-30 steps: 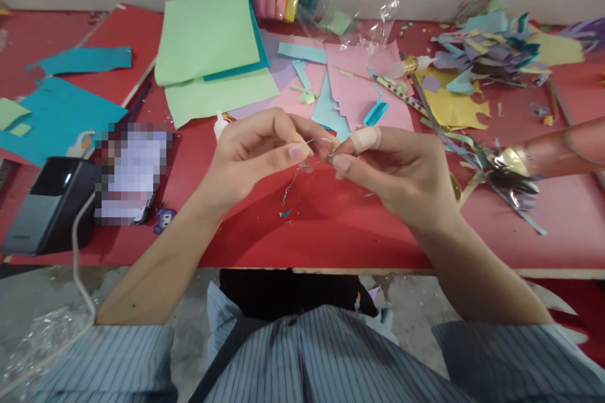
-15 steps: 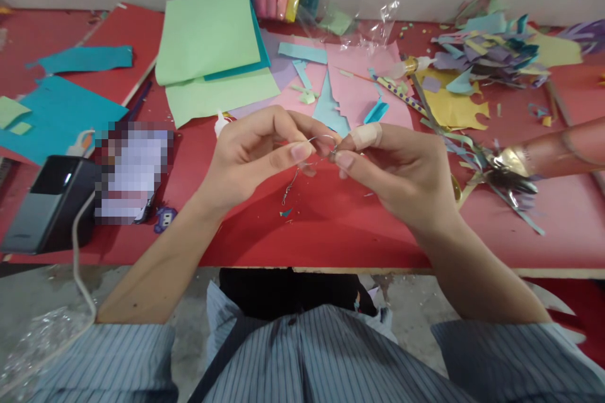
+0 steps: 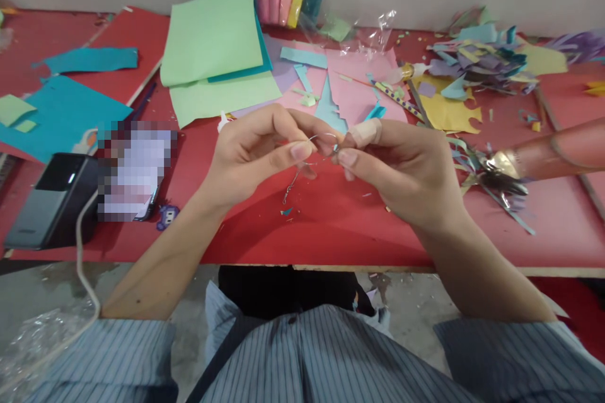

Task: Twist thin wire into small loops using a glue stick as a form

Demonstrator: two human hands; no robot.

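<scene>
A thin silvery wire [image 3: 292, 186] with a small looped, twisted end hangs below the fingers of my left hand [image 3: 265, 154]. That hand pinches the wire between thumb and forefinger. An arc of the wire runs across to my right hand [image 3: 397, 167], whose thumb and forefinger are pressed together on its other end. A pale bandage [image 3: 366, 133] wraps the right forefinger. The two hands are close together above the red table [image 3: 302, 239], near its front edge. A small teal paper scrap [image 3: 286, 212] lies beneath the wire.
On the left are a phone [image 3: 137, 170], a dark box-shaped device [image 3: 51, 201] with a white cable, and teal paper [image 3: 61, 113]. Green sheets [image 3: 215, 34], pink paper [image 3: 354, 69] and shredded paper [image 3: 477, 56] lie behind. A reddish cylinder [image 3: 562, 148] is at right.
Both hands keep their pinch on the wire. A small bright teal spot now shows at the right fingertips, and those fingers have shifted slightly. The whole view has moved a little.
</scene>
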